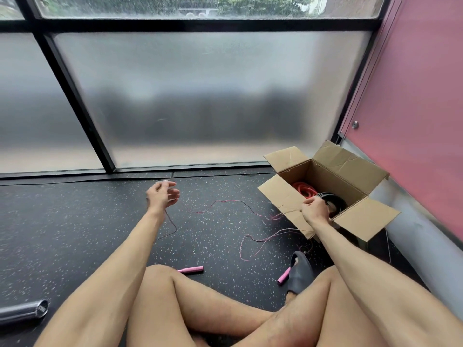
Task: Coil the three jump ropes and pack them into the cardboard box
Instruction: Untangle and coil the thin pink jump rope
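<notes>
Item 1. Cardboard box (350, 164): standing open at the right of the frame on the floor (75, 221), all four flaps folded outward, close to the pink wall (426, 96).

Item 2. Orange jump rope (303, 190): lying coiled inside the box, toward its left end.

Item 3. Black jump rope (334, 199): sitting coiled inside the box at its near side, just right of the orange coil.

Item 4. Pink jump rope (225, 201): lying uncoiled, its thin cord straggling across the floor in the middle of the frame from below the left hand toward the box's near corner. One pink handle (191, 269) is lying at lower centre beside a knee. The second handle (284, 279) is lying touching a grey slipper (300, 269).

Item 5. Left hand (162, 194): hovering raised at centre frame, fingers loosely curled. A strand of the pink cord is hanging from under it, apparently pinched, though the fingertips are blurred.

Item 6. Right hand (315, 209): reaching over the box's near edge, fingers curled around the black coil.

Item 7. Metal tube (22, 312): lying on the floor at the lower left.

Item 8. Frosted window (200, 96): filling the upper frame behind the floor.
</notes>
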Available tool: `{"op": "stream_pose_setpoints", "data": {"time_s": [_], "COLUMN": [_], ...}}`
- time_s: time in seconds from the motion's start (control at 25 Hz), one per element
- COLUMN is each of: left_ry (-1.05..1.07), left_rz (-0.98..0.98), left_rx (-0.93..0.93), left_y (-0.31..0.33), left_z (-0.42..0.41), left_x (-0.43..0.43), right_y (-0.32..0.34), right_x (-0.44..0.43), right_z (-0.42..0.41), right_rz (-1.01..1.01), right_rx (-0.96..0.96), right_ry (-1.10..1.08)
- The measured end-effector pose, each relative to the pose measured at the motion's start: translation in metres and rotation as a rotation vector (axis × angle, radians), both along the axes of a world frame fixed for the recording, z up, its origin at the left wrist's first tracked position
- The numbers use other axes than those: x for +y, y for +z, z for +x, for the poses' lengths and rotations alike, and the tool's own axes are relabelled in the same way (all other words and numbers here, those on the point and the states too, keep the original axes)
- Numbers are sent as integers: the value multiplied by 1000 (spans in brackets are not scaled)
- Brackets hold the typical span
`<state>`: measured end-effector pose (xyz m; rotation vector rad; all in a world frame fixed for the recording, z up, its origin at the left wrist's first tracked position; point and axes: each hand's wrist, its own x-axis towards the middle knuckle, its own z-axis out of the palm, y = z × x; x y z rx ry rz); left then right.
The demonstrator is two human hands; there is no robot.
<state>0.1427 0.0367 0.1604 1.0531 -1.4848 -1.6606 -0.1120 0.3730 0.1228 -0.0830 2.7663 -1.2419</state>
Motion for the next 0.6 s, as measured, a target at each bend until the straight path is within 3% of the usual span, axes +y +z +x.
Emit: {"op": "stream_pose_setpoints", "data": {"time_s": [0.08,0.32,0.44,0.6], "left_ry": [-211,-841,-935,-854], "left_rz": [-99,-363,-382,-284], "left_rx": [-93,-382,-446,-424], "left_y": [11,22,18,-8], "left_z": [-16,-63,-70,-60], "left_x": [15,55,56,34], "right_y": [0,10,10,-18], "right_x": [-19,-103,-132,-155], "right_z": [14,80,90,84], "right_rz": [53,-55,-96,-47], "right_rx": [37,89,68,28], "right_ry": [146,731,827,744]}}
